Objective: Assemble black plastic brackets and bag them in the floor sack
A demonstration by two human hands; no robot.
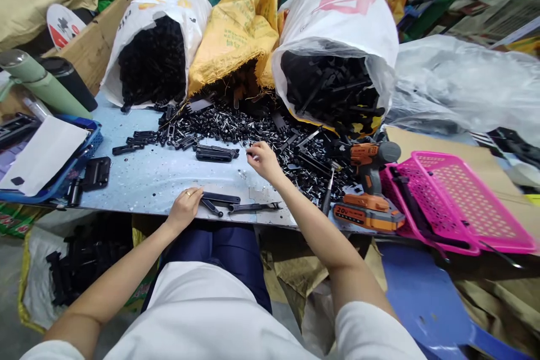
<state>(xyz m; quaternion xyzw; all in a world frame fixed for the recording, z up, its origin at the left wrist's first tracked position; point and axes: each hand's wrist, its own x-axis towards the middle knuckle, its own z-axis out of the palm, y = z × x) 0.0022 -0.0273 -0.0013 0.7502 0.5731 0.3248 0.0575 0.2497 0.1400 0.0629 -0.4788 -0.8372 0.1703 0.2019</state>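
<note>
My left hand is closed at the near edge of the table, its fingertips gripping the left end of a long black plastic bar. Just below that bar lies a short black arm piece, and to its right a black jointed piece. My right hand is pinched at the near edge of a heap of small black parts and silvery screws; whatever sits between its fingertips is too small to make out. Left of it, a stack of black bars rests on the light blue tabletop.
White sacks and a yellow sack spill black parts at the back. To the right are a screwdriver, an orange cordless drill and a pink basket. A blue tray stands left.
</note>
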